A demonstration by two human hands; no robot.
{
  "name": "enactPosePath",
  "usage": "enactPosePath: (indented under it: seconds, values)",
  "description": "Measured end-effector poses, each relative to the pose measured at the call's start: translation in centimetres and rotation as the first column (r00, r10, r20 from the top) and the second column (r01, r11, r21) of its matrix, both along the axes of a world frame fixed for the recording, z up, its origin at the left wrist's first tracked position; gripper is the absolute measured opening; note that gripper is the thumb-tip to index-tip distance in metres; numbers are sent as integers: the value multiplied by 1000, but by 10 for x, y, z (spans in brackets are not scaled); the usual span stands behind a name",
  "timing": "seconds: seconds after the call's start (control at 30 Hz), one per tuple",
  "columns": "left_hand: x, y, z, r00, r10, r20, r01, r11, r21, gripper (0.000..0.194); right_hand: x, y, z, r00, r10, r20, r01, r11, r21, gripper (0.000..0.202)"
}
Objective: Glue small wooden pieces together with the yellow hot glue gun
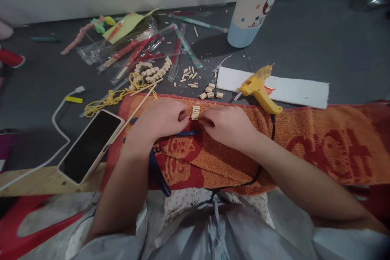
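Observation:
A small row of short wooden sticks (195, 113) lies on the orange and red towel (231, 158), between my two hands. My left hand (166, 118) is closed, its fingertips pinched at the left side of the row. From the right, my right hand (224, 124) is also closed, fingertips curled at the row's right edge. Whether either pinch holds a stick is too small to tell. Blue-handled pliers or cutters (160, 174) lie partly under my left hand and wrist. Just beyond the towel are small stick bundles (210, 90) and loose cut pieces (189, 74).
A yellow glue gun (258, 89) rests on a white strip (304, 91) at the right. Behind stands a bottle (250, 16). At the left are a phone (90, 146), white cable (57, 120), yellow string (106, 102) and wrapped chopsticks (134, 55).

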State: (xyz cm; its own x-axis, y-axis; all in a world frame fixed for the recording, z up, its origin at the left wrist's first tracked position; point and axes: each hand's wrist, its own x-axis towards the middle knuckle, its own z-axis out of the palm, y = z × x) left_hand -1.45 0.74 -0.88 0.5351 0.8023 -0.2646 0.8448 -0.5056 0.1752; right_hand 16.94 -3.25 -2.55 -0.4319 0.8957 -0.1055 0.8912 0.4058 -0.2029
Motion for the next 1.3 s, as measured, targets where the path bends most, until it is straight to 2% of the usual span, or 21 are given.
enactPosePath:
  seconds: [0.5, 0.83, 1.13, 1.23, 1.3]
  values:
    - [3, 0, 3, 999, 29, -26, -30, 999, -45, 23, -3, 0, -7, 998, -7, -70, 9, 999, 32, 22]
    - [3, 1, 6, 998, 14, -56, -17, 999, -45, 27, -6, 0, -4, 1000, 24, -21, -23, 1000, 17, 24]
    - [1, 2, 3, 998, 19, -58, -21, 999, -30, 25, -1, 2, -4, 998, 12, -54, -10, 999, 41, 25]
    - [0, 0, 6, 999, 19, -27, -19, 1000, -11, 24, 1, 3, -4, 997, -3, -80, 6, 999, 44, 23]
    - [0, -1, 8, 999, 13, 48, -12, 1000, -11, 21, 2, 4, -4, 994, -19, -105, 25, 998, 49, 20]
